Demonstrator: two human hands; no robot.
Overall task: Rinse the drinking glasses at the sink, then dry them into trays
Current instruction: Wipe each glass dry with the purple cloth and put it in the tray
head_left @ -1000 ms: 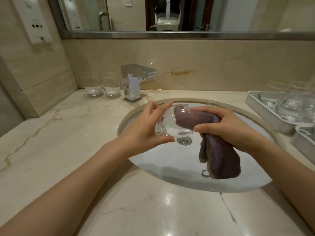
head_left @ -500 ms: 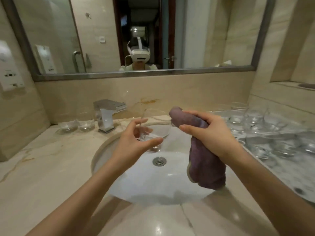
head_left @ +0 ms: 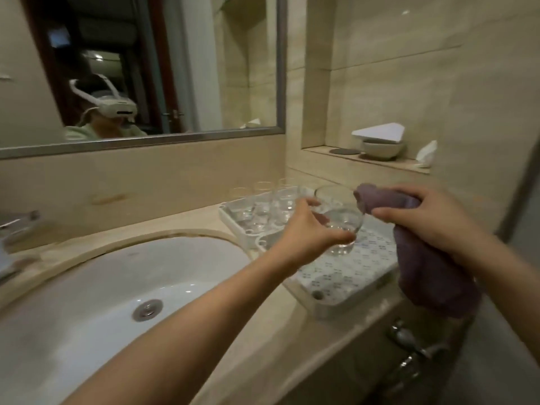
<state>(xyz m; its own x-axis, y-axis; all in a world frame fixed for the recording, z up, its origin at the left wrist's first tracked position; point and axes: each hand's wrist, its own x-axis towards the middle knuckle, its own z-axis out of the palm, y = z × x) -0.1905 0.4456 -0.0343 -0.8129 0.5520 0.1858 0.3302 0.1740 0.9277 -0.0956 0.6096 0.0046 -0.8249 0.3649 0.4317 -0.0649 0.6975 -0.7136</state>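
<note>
A clear drinking glass [head_left: 339, 217] is held in the air above the near tray [head_left: 344, 276], roughly upright with its mouth tipped a little toward the wall. The left hand [head_left: 306, 229] grips it from the side: the thumb lies across the lower front near the base, and the fingers curl round the far side below the rim. Whether the glass base touches the tray cannot be told, though it appears to be just above the tray's patterned floor.

Just to the right of the glass, the right hand [head_left: 432, 220] is closed round a purple cloth [head_left: 423, 267]. One bunched end of the cloth sticks out past the thumb, close to the rim of the glass, and the rest hangs down below the hand in front of the tray's right edge.

The near tray is white with a dotted draining surface and sits on the marble counter [head_left: 277, 317] to the right of the sink [head_left: 131, 287]. Behind it, against the wall, a second tray [head_left: 233, 220] holds several clear glasses [head_left: 263, 206] standing close together; blur makes their number hard to count.

The sink is a white oval basin with a metal drain [head_left: 147, 309] at its bottom. At the far left edge part of a metal tap [head_left: 14, 226] shows. Above the counter a framed mirror [head_left: 140, 68] reflects a person wearing a white headset. In a wall niche to the right stand a white bowl [head_left: 382, 149] with a white triangular object on top of it and a dark round coaster [head_left: 344, 151].
</note>
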